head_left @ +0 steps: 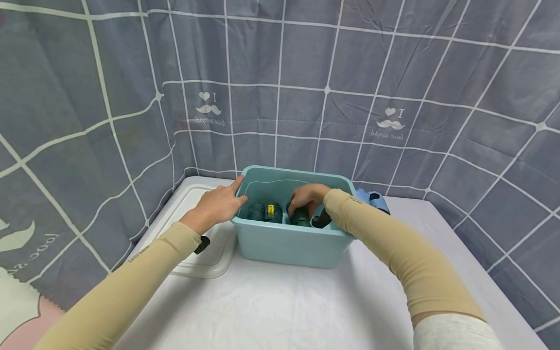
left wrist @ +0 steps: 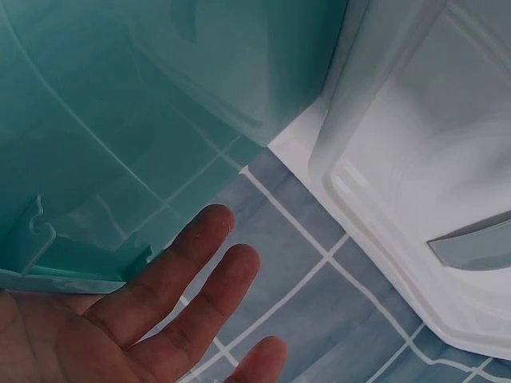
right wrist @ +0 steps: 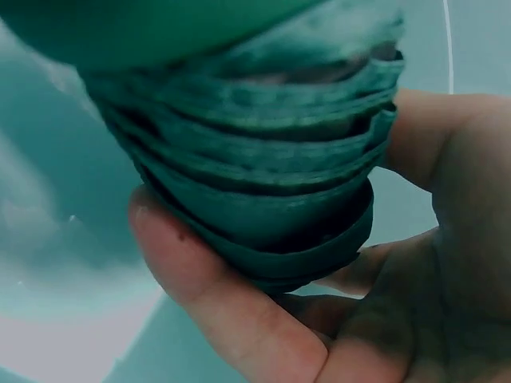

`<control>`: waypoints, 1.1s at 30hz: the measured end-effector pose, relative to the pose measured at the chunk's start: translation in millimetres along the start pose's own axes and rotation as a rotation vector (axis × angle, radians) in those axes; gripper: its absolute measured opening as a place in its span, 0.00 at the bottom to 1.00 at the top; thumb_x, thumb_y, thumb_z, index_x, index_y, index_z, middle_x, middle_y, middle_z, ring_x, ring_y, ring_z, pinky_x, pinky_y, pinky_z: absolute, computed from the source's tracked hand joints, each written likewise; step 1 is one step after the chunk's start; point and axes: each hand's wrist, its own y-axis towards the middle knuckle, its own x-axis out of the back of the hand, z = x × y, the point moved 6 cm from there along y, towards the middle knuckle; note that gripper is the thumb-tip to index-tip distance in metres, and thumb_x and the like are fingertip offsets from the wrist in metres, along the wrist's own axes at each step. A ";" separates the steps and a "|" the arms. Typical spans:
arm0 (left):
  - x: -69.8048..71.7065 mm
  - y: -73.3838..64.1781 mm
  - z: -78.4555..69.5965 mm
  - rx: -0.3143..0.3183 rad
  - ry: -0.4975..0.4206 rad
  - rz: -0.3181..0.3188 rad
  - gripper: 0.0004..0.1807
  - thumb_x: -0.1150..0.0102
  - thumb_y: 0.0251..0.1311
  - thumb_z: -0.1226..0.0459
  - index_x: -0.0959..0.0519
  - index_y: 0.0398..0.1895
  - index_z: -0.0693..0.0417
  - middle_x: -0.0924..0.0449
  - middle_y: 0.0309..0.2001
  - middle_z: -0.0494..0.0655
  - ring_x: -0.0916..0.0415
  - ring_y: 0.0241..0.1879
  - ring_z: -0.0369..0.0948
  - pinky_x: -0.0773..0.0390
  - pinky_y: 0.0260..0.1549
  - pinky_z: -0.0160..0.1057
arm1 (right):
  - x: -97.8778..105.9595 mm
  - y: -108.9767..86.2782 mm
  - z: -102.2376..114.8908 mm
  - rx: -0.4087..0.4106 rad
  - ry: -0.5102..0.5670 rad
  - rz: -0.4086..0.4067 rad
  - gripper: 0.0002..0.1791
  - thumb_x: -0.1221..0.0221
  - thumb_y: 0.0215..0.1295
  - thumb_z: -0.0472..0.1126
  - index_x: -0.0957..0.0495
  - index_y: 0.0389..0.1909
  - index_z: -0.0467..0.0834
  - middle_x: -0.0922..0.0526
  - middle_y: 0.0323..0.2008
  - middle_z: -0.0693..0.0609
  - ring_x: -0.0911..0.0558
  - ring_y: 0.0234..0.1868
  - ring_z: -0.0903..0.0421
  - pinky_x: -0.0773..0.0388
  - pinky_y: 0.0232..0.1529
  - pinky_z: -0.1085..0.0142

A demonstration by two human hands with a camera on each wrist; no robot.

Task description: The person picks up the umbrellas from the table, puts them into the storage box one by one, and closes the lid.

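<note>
The light blue plastic bin (head_left: 293, 248) stands on the table. My left hand (head_left: 218, 201) rests at its left rim, fingers spread and nearly straight; in the left wrist view the fingers (left wrist: 188, 307) extend outside the bin wall. My right hand (head_left: 307, 195) reaches inside the bin and grips a dark green bundle with layered, folded edges (right wrist: 255, 167). The right wrist view shows fingers curled beneath and around it. Two dark rolled-looking items lie to its left in the bin, the nearer one (head_left: 273, 214) bearing a yellow label. A black item (head_left: 321, 219) lies to its right.
A white lid (head_left: 214, 265) lies flat left of the bin, with its edge close to the bin. Blue items (head_left: 377, 200) with dark openings sit behind the bin's right end. A grey grid-patterned curtain (head_left: 302, 112) hangs around the white-covered table (head_left: 280, 311).
</note>
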 end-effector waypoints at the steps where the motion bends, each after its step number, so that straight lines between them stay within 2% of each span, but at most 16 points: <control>1: 0.2 -0.1 0.2 0.001 0.000 0.000 0.40 0.63 0.73 0.46 0.58 0.83 0.45 0.18 0.54 0.62 0.19 0.46 0.59 0.24 0.43 0.59 | -0.4 1.3 0.2 -0.006 -0.001 0.003 0.25 0.37 0.66 0.42 0.28 0.61 0.36 0.21 0.49 0.41 0.15 0.38 0.51 0.15 0.39 0.59; 6: 0.3 -0.3 0.9 0.001 -0.002 -0.001 0.40 0.63 0.73 0.46 0.58 0.83 0.45 0.19 0.57 0.62 0.19 0.47 0.59 0.23 0.43 0.58 | -2.8 6.1 0.3 -0.017 -0.032 0.020 0.25 0.39 0.69 0.41 0.29 0.63 0.36 0.20 0.50 0.41 0.15 0.38 0.51 0.16 0.37 0.61; 11: -1.1 -1.3 2.2 0.003 -0.005 0.005 0.40 0.63 0.74 0.46 0.58 0.83 0.46 0.17 0.52 0.60 0.19 0.47 0.58 0.23 0.43 0.58 | -6.1 9.7 -0.1 -0.038 -0.041 0.032 0.26 0.40 0.70 0.41 0.30 0.65 0.36 0.22 0.54 0.41 0.16 0.42 0.50 0.17 0.37 0.61; 16: -1.0 -0.7 1.1 -0.007 -0.004 -0.012 0.40 0.63 0.73 0.46 0.57 0.83 0.46 0.18 0.54 0.61 0.19 0.49 0.60 0.24 0.45 0.60 | -7.5 11.7 -0.7 -0.047 -0.042 0.052 0.27 0.42 0.72 0.41 0.31 0.68 0.36 0.22 0.57 0.41 0.16 0.46 0.50 0.17 0.41 0.60; 21: 0.6 -1.2 0.3 -0.008 -0.007 -0.016 0.40 0.63 0.73 0.46 0.57 0.83 0.46 0.16 0.51 0.59 0.19 0.47 0.58 0.24 0.44 0.59 | -9.9 11.7 0.5 -0.033 0.007 0.072 0.27 0.42 0.72 0.39 0.32 0.68 0.33 0.21 0.58 0.37 0.15 0.51 0.48 0.17 0.49 0.56; 24: 0.4 -0.9 0.6 -0.008 -0.012 -0.010 0.40 0.63 0.73 0.46 0.57 0.83 0.46 0.16 0.50 0.59 0.18 0.46 0.58 0.23 0.43 0.58 | -11.0 11.2 2.1 -0.014 0.063 0.077 0.29 0.43 0.72 0.35 0.37 0.70 0.29 0.29 0.67 0.34 0.17 0.56 0.47 0.19 0.54 0.55; 28: 0.8 -0.9 1.0 -0.009 -0.014 -0.011 0.40 0.63 0.73 0.46 0.57 0.83 0.46 0.19 0.56 0.61 0.19 0.48 0.58 0.23 0.42 0.58 | -9.4 9.2 2.5 -0.001 0.094 0.052 0.38 0.43 0.71 0.32 0.49 0.77 0.30 0.47 0.78 0.36 0.20 0.60 0.47 0.20 0.56 0.57; 31: 0.7 -0.9 1.2 -0.009 -0.014 -0.010 0.40 0.63 0.73 0.46 0.57 0.83 0.46 0.21 0.59 0.62 0.19 0.49 0.59 0.23 0.42 0.58 | -8.1 7.5 0.8 0.001 0.082 0.047 0.43 0.42 0.70 0.33 0.55 0.79 0.33 0.54 0.80 0.38 0.19 0.59 0.48 0.20 0.56 0.57; 33: 0.4 -0.8 1.5 -0.008 -0.015 -0.007 0.40 0.63 0.73 0.46 0.57 0.83 0.46 0.21 0.60 0.63 0.19 0.50 0.59 0.23 0.43 0.58 | -7.7 6.3 0.3 0.007 0.074 0.053 0.44 0.42 0.71 0.33 0.56 0.80 0.34 0.54 0.80 0.39 0.19 0.59 0.48 0.20 0.57 0.57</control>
